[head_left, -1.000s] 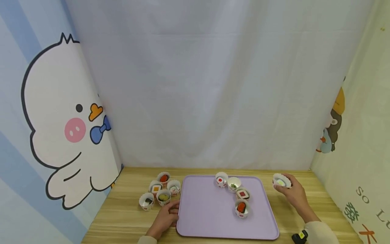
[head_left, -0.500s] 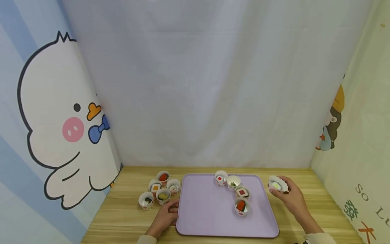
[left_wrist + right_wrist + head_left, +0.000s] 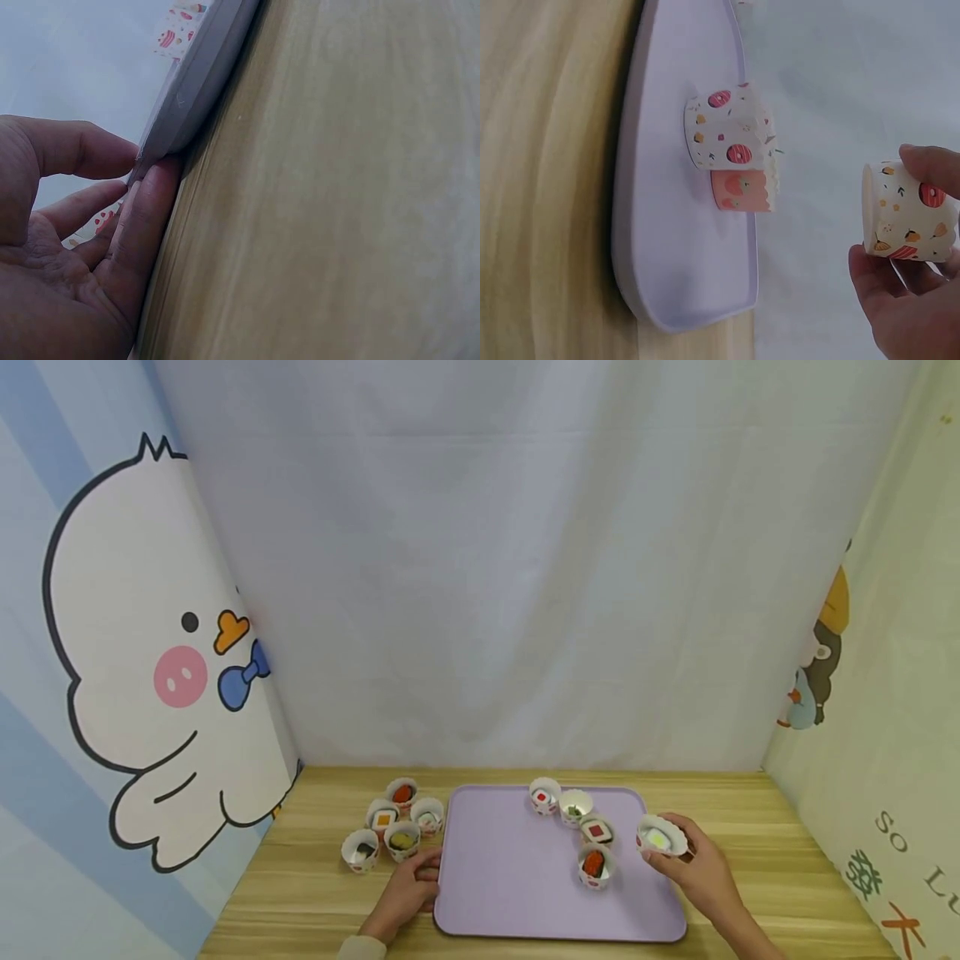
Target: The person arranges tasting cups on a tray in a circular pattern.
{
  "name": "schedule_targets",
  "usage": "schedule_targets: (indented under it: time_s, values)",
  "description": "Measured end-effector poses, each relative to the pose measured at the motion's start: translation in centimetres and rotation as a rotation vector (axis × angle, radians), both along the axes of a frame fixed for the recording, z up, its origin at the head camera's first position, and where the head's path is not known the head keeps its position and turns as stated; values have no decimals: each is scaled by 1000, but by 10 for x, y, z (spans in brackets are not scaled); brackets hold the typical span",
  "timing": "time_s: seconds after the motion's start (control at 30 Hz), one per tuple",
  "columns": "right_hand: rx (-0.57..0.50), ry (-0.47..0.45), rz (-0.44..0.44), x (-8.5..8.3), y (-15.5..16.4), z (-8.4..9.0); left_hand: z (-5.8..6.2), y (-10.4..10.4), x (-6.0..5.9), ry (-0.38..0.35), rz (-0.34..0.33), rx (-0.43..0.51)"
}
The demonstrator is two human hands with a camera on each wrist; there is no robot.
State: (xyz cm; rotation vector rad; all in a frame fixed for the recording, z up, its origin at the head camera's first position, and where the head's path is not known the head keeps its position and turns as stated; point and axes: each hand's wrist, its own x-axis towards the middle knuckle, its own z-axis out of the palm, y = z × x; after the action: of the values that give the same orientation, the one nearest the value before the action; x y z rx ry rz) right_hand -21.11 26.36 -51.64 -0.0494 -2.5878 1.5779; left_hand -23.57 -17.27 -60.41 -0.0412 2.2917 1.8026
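Note:
My right hand (image 3: 693, 864) pinches a white patterned paper cup (image 3: 661, 837) with a pale green and white piece inside, held just above the right part of the lilac tray (image 3: 510, 893). The same cup (image 3: 904, 210) shows in the right wrist view between thumb and fingers (image 3: 930, 161). My left hand (image 3: 408, 889) holds the tray's left edge (image 3: 199, 75), thumb on top and fingers (image 3: 142, 225) beneath. Several filled cups stand on the tray, the nearest holding a red piece (image 3: 595, 865).
Several more filled paper cups (image 3: 393, 828) cluster on the wooden table (image 3: 315, 893) left of the tray. A white curtain hangs behind, and cartoon panels close off both sides. Bare wood lies right of the tray (image 3: 757, 827).
My right hand has carried the cup leftward, from over the bare table right of the tray to above the tray's right part. The left hand has stayed on the tray edge.

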Motion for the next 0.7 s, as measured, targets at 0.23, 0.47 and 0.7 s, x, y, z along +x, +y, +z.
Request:
schedule_targets:
  time_s: [0.23,0.47,0.7]
  values:
    - [87,-54,12,11,-18,-10,0,0,-1,-6,-6,9]
    - [82,-76,25,20,-33,-20,1,1,2,-12,-18,46]
    - [46,-70,37,25,-44,-32,0,0,2,-10,-16,48]
